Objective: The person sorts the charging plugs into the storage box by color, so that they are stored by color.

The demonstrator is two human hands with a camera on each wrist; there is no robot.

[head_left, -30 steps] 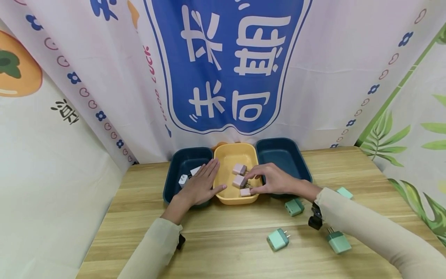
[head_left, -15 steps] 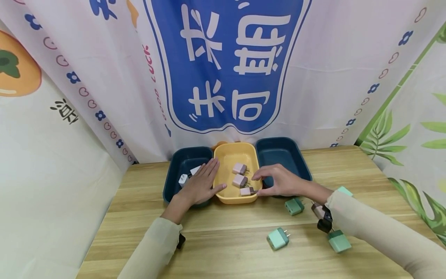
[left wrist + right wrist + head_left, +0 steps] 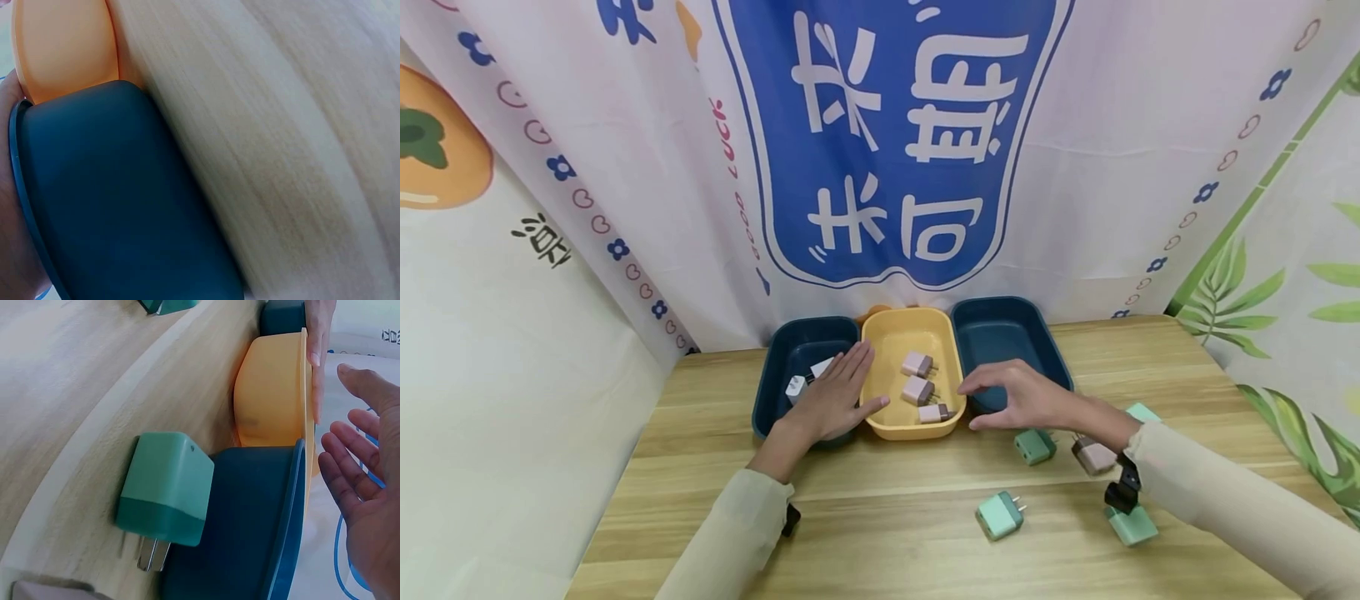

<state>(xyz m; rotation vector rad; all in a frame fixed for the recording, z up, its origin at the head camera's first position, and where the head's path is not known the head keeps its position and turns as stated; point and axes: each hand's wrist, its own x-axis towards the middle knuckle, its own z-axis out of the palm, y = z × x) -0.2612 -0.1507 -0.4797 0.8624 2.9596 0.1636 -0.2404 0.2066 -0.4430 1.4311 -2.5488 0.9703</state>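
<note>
My left hand (image 3: 829,400) lies with straight fingers across the left dark blue tray (image 3: 781,350) and the left rim of the yellow tray (image 3: 880,329). Under and beside it, white plug chargers (image 3: 795,387) sit in that blue tray, partly hidden. Over the front of the right dark blue tray (image 3: 1000,321), my right hand (image 3: 1030,398) hovers with thumb and fingers apart and nothing between them. Inside the yellow tray are three pink plug chargers (image 3: 917,390). A green plug charger (image 3: 165,487) stands close to the right blue tray, below the right hand.
More green chargers lie on the wooden table, one nearer the front (image 3: 1000,515), another (image 3: 1132,525) beside the right wrist. A pink charger (image 3: 1093,456) lies partly under the right forearm. Behind the trays hangs a printed cloth (image 3: 1075,208).
My right hand has let go of the front pink charger in the yellow tray and drawn back to the right. The pink charger under the forearm has come into view. The left hand stays put.
</note>
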